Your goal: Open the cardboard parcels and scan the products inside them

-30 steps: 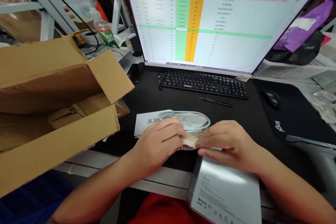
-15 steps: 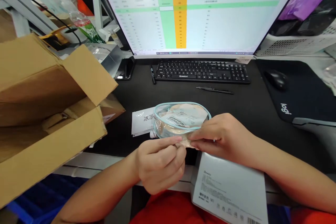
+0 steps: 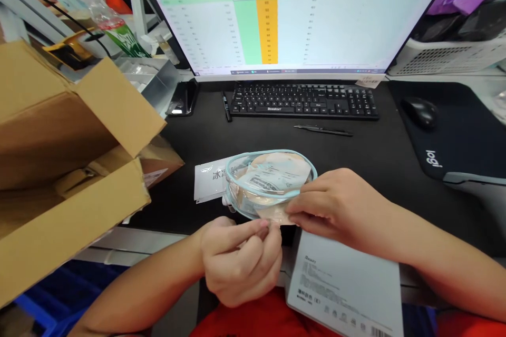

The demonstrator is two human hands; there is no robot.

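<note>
A clear zip pouch [image 3: 261, 195] with light-blue piping lies on the black desk, and through its top show a printed sheet and beige contents. At its front edge is a small beige packet [image 3: 279, 214] in clear film. My right hand [image 3: 336, 208] pinches the packet's right side between thumb and fingers, close against the pouch. My left hand [image 3: 243, 260] is closed, its thumb and forefinger pinching the packet's near left corner. A white sachet [image 3: 209, 179] with Chinese print lies flat, partly behind the pouch. Below my right wrist rests a grey-white printed box [image 3: 343, 284].
An open cardboard box [image 3: 79, 168] takes up the left side. Behind the pouch lie a pen [image 3: 324, 130], a marker [image 3: 226, 107] and a keyboard [image 3: 304, 101] below a monitor [image 3: 316, 21]. A phone [image 3: 182, 98] is left; a mouse [image 3: 421, 113] is right.
My left hand has drawn slightly down toward me, its fingertips now at the packet's near corner. My right hand keeps its pinch. The whole view has shifted a little.
</note>
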